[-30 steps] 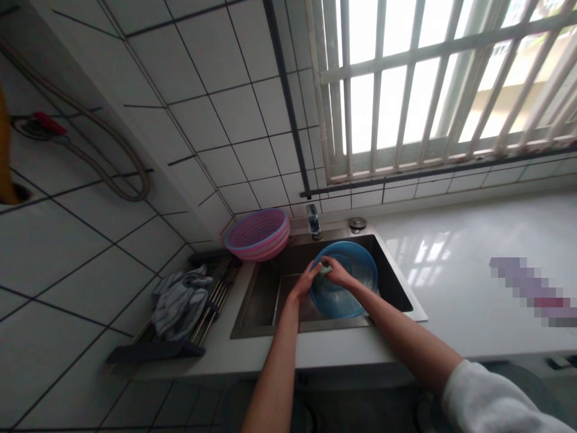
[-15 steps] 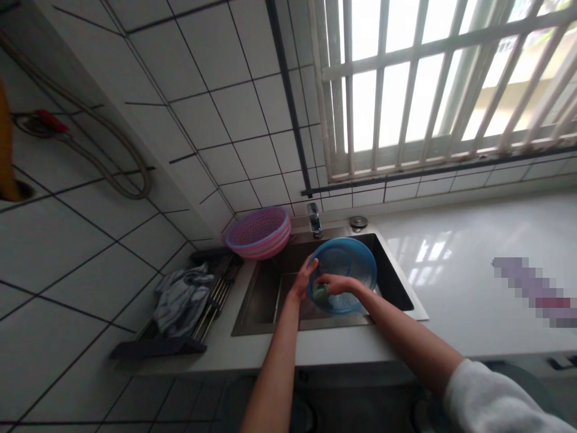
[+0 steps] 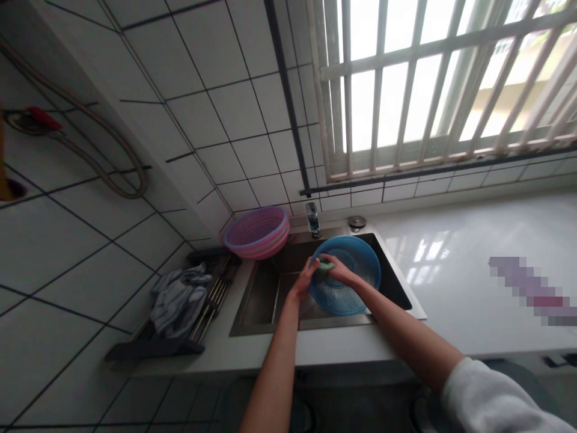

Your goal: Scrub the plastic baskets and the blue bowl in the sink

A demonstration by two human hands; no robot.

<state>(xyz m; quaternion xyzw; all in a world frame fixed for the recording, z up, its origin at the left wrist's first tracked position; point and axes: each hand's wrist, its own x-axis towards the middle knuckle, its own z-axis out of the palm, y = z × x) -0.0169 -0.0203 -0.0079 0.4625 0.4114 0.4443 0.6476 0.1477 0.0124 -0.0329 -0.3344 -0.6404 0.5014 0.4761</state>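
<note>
A blue plastic basket (image 3: 356, 294) with slotted sides is tilted inside the steel sink (image 3: 256, 313). My left hand (image 3: 305, 279) grips its left rim, thumb on the inner side. Inside the basket, my right hand (image 3: 341, 270) is closed on a green sponge (image 3: 324, 266), pressed against the wall near the left rim. The sponge lies close to my left thumb, and my fingers hide part of it.
Pink and purple baskets (image 3: 258, 233) are stacked at the sink's back left corner. Behind the sink stand a faucet (image 3: 312, 219) and a drain strainer (image 3: 357, 222). A striped cloth (image 3: 180, 300) lies on a dark rack (image 3: 155, 349) at left. White counter (image 3: 442, 300) extends right.
My right hand has moved the sponge up along the basket's inner left side, toward the rim. The basket has shifted slightly to the right, with my left hand still on its rim.
</note>
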